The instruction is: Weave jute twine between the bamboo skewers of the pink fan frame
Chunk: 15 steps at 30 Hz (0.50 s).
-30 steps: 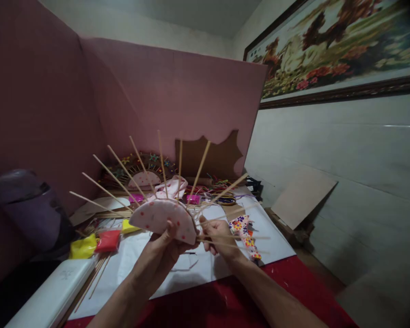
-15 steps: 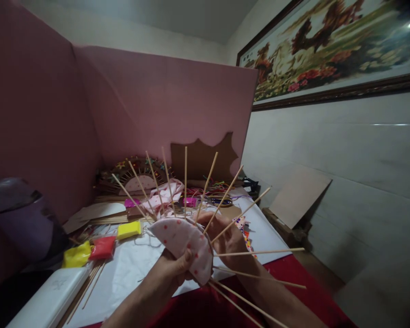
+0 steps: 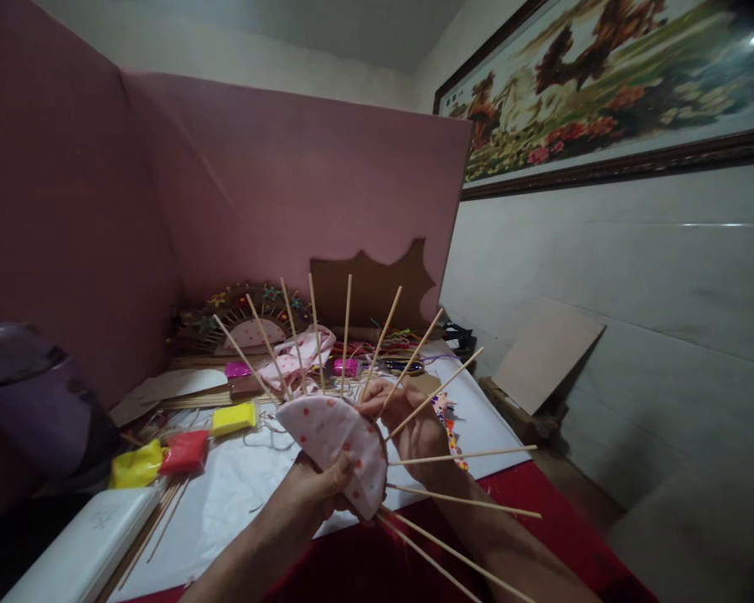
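A half-round piece [image 3: 327, 431] covered in pale pink cloth with red dots is held up over the table, tilted down to the right. Several thin wooden sticks [image 3: 349, 335] fan out from its curved edge. My left hand [image 3: 327, 486] is closed on the lower, straight side, its thumb lying flat on the cloth. At the curved edge, behind some of the sticks, my right hand [image 3: 415, 419] has its fingers bent and pressed together by the base of a stick. Whether they pinch the cloth edge or the stick is hidden.
A finished-looking fan [image 3: 255, 327] leans at the back left. Yellow packet [image 3: 234, 419], red packet [image 3: 184, 452], a white box [image 3: 88, 544] and loose sticks [image 3: 169, 519] lie left. Crumpled dotted cloth [image 3: 298, 356] and cut cardboard [image 3: 370, 285] are behind; a board [image 3: 550, 352] leans right.
My right hand's fingers have risen slightly and come together at the curved edge. The stick fan has turned a little, its upper sticks leaning further right; my left hand keeps its hold.
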{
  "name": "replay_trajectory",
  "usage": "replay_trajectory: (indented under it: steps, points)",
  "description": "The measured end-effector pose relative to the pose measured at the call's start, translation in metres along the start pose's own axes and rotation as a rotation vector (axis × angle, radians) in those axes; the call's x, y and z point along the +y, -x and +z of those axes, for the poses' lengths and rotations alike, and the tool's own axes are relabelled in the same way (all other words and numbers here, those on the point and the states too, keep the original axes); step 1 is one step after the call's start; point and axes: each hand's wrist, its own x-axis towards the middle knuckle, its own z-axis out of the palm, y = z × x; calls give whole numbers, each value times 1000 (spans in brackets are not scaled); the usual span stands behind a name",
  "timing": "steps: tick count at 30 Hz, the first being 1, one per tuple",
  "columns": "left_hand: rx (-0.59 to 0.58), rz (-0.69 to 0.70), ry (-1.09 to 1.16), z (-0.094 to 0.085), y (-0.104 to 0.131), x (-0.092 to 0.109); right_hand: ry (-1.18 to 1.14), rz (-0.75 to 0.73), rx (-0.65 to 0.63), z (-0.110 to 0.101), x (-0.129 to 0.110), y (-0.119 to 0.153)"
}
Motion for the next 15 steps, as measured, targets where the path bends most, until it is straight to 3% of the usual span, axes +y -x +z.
replay_trajectory:
  steps: [6, 11, 15]
  points:
    - [2, -16, -18, 0, 1, 1, -79, 13, -11, -2, -4, -4]
    - [-35, -22, -36, -1, 2, 3, 5, 73, 47, -8, -5, -6]
    - [-66, -35, -64, -2, 2, 4, 51, 16, 37, -10, -6, -7]
